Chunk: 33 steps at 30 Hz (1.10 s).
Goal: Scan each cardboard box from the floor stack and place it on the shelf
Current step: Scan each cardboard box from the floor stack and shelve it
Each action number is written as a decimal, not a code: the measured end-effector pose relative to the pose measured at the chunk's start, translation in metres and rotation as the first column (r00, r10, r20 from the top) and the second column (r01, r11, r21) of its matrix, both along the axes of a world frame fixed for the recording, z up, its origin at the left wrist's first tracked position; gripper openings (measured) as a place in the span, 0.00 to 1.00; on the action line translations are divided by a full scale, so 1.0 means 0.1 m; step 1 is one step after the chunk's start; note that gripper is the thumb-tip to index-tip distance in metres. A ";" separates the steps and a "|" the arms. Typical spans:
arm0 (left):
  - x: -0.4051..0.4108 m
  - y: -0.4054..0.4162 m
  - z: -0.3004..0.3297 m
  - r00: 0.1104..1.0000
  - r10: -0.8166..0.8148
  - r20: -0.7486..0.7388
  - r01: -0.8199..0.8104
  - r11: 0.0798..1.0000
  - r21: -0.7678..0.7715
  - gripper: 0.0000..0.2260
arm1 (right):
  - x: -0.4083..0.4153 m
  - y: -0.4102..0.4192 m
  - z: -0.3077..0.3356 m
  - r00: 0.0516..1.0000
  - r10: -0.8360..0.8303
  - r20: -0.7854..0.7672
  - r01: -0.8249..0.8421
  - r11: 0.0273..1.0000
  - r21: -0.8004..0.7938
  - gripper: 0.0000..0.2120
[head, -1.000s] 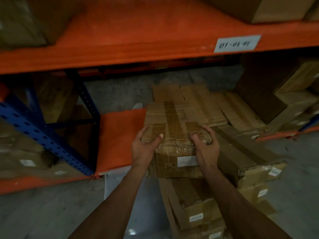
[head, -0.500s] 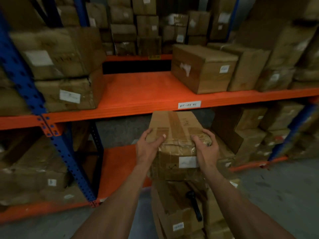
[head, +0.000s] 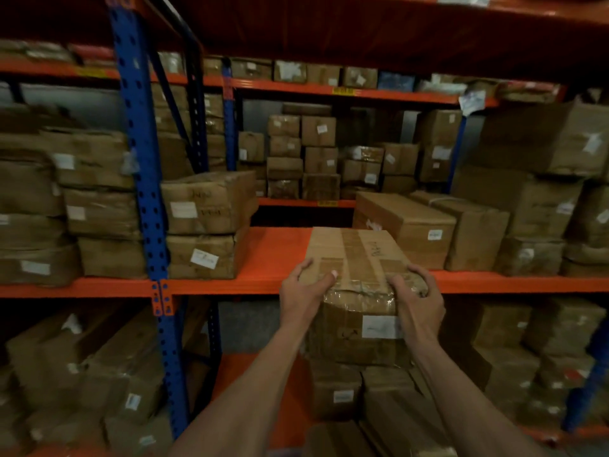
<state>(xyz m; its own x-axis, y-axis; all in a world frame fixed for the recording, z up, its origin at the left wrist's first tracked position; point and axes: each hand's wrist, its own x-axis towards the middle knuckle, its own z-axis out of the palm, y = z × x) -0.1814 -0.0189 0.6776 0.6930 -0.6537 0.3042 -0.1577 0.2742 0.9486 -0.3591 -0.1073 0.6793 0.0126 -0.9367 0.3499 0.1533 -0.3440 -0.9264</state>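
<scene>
both arms outstretched; left hand and right hand grasp box near corners at shelf edge; box underside hidden.

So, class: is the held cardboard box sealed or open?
Sealed: brown tape runs across the closed top flaps of the cardboard box gripped by both hands.

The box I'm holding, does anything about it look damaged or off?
Yes. The held box, gripped by the left hand and right hand, looks crushed along its near top edge, with wrinkled clear tape bunched there. Its white label looks intact.
</scene>
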 end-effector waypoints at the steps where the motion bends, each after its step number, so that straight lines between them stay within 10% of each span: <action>1: 0.09 0.01 0.09 1.000 0.005 0.016 -0.005 1.000 -0.006 0.30 | 0.09 0.01 0.08 1.000 0.013 0.013 -0.013 1.000 -0.016 0.18; 33: 3.54 -2.03 -0.49 0.970 0.213 0.117 -0.234 0.951 0.201 0.34 | 3.87 -2.39 -0.58 0.985 0.165 -0.042 -0.162 0.984 0.072 0.19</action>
